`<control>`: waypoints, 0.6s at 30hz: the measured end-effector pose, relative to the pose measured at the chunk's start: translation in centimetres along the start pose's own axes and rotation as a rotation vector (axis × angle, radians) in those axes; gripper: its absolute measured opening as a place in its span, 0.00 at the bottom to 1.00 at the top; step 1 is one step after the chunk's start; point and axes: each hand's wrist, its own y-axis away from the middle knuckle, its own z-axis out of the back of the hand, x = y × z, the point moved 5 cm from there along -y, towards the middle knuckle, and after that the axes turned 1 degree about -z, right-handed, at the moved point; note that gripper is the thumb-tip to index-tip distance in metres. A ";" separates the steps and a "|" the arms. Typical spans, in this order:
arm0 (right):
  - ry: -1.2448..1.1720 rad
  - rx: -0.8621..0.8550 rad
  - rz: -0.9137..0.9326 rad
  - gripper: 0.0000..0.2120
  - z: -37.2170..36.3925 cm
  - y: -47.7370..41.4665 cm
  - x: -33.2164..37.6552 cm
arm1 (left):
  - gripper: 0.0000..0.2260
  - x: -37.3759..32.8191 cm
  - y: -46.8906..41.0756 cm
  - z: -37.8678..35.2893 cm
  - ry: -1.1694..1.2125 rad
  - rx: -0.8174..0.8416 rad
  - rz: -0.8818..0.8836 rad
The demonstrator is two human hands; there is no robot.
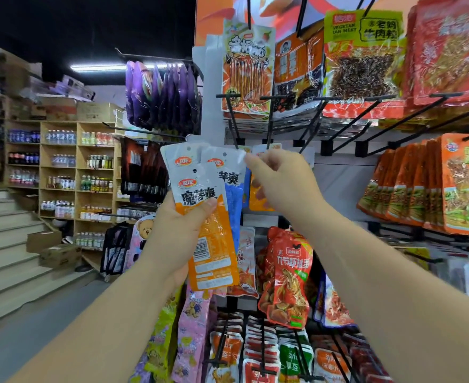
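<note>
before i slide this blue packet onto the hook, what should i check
1. Left hand grips the orange packet and those behind it: ok.
2. Right hand pinches the blue packet by its top corner: ok.
3. Its hang hole uncovered: ok.
4. Hole on the tip of the black hook: not ok, the tip is above and right of it.
5. Room on the hook: cannot tell, packets and hand hide it.

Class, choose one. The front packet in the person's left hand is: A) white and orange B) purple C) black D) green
A: the front packet in the left hand has a white top and orange lower part; the right hand pinches the blue packet behind.
</note>
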 end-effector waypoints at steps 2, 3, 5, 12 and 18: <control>-0.097 -0.011 0.005 0.15 -0.5 2.6 0.7 | 0.13 -0.5 0.6 -0.4 0.015 -0.026 -0.033; -0.140 -0.011 0.008 0.13 -0.9 3.6 0.7 | 0.13 -0.7 0.9 -0.7 0.022 -0.039 -0.053; -0.226 -0.022 0.020 0.10 -1.4 5.4 0.6 | 0.14 -1.0 1.8 -0.9 0.049 -0.076 -0.078; -0.439 0.077 -0.051 0.28 -3.6 10.6 -1.4 | 0.17 -0.7 4.8 -0.4 0.114 -0.130 0.012; -0.609 0.137 -0.075 0.27 -4.9 14.2 -2.7 | 0.12 0.4 7.6 0.4 0.084 -0.076 0.075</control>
